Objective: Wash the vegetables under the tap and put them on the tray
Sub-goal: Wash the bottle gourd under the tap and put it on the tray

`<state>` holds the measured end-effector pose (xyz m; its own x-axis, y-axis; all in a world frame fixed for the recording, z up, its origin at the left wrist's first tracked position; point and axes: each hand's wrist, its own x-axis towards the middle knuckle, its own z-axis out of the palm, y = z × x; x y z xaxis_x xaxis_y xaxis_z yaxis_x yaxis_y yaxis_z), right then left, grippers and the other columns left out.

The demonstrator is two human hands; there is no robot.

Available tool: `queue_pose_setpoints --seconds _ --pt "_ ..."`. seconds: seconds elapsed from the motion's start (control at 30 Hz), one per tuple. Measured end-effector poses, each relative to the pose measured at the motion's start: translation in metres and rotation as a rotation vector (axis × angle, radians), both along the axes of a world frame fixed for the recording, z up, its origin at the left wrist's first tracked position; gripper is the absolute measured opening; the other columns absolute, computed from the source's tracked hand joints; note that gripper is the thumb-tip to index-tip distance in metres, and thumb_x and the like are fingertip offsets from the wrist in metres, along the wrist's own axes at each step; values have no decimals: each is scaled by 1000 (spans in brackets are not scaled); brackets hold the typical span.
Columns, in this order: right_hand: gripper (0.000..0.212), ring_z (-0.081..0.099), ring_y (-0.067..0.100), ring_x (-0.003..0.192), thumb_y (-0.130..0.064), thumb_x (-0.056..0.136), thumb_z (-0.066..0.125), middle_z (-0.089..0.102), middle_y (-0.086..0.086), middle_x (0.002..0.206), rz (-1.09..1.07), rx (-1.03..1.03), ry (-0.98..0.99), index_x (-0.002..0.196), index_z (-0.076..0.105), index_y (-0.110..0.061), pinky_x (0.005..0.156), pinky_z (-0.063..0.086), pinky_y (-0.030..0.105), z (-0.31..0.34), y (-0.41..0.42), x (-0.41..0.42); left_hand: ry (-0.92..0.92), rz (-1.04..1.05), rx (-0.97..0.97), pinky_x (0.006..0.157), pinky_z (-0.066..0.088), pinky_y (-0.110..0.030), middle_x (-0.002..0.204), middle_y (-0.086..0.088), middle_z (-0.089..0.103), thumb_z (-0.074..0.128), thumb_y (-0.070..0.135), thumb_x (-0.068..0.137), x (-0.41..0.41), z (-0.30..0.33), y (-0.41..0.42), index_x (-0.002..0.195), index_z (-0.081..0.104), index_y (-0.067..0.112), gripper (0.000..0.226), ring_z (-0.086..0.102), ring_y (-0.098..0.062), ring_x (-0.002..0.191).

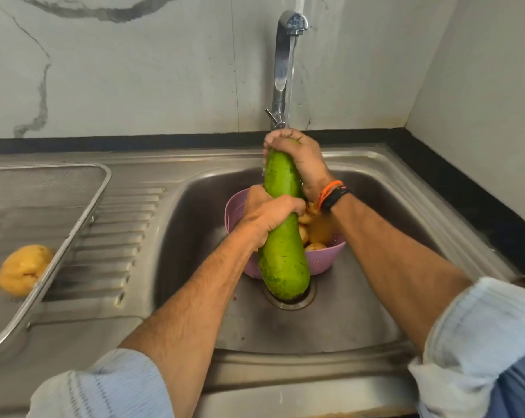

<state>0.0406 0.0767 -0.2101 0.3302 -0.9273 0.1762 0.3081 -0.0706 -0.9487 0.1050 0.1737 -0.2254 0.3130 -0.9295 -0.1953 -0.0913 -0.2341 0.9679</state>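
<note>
A long green gourd (282, 254) stands steeply over the sink basin (361, 297), its thick end low near the drain. My left hand (268, 212) grips its middle. My right hand (300, 158) is curled over its top end, right under the water running from the tap (284, 61). Behind the gourd sits a pink colander (324, 260) holding several potatoes (315, 229). One potato (23, 270) lies in the wire-mesh tray (74, 215) on the drainboard at the left.
The ribbed steel drainboard (119, 236) lies between tray and basin. A black counter edge (466, 182) runs behind and to the right of the sink, meeting marble-look walls. The drain (294, 300) is partly hidden by the gourd.
</note>
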Motion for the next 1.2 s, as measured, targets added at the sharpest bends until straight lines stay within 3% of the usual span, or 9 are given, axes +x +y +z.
queue_pose_setpoints --seconds 0.07,0.17,0.3,0.37,0.47,0.63,0.77,0.93,1.2 --pt "13 66 21 83 -28 68 82 71 0 80 -285 -112 254 71 69 -25 85 58 43 0 8 4 3 -4 -18 56 59 -37 58 -8 68 73 3 55 1 -1 -1 66 71 7 12 65 -22 51" --pt "19 60 15 92 -42 76 78 71 -4 88 -533 -225 647 77 72 -25 80 46 21 20 18 15 -28 21 -71 64 62 -51 67 -10 73 71 19 40 4 -8 -8 71 73 11 33 72 -27 65" --pt "24 58 14 81 -41 79 74 69 -4 85 -333 -202 1123 86 76 -17 63 44 21 55 3 17 -53 10 -64 66 62 -50 69 -4 74 73 26 30 2 -11 -10 75 73 16 46 73 -27 72" --pt "20 63 12 67 -25 86 71 70 -6 68 38 -97 1060 70 72 -13 63 52 24 65 -5 9 -44 -4 -38 58 61 -42 63 -4 71 75 17 41 2 -7 -4 74 71 13 33 71 -24 61" --pt "32 62 18 64 -13 93 59 63 5 65 429 171 535 62 61 -7 68 57 28 58 -9 -4 27 -25 -19 49 52 -30 54 -6 65 73 2 57 1 -3 -2 75 67 6 20 62 -22 46" --pt "21 63 22 68 -23 88 68 65 9 73 216 247 -121 76 65 -6 72 56 33 17 3 5 57 21 -12 57 61 -46 64 -12 69 74 14 36 6 -5 -10 87 71 3 52 67 -26 57" --pt "44 69 19 81 -47 69 83 73 4 89 -259 45 239 95 67 -15 83 59 39 -2 19 5 26 3 -17 69 61 -55 71 -13 74 75 14 36 9 -13 -13 83 74 7 47 74 -29 68" --pt "80 61 18 99 -52 67 85 62 -1 112 -280 -45 688 130 47 -21 89 53 33 8 46 -11 -36 -17 -59 73 62 -48 76 -7 76 79 10 56 9 -11 -12 78 73 16 23 74 -24 75" --pt "102 68 16 97 -69 22 90 68 -3 110 -464 191 416 113 61 -32 83 60 37 -3 42 -25 -164 -125 32 83 59 -45 99 -3 71 87 35 41 13 -7 -8 109 58 14 77 71 -22 88"
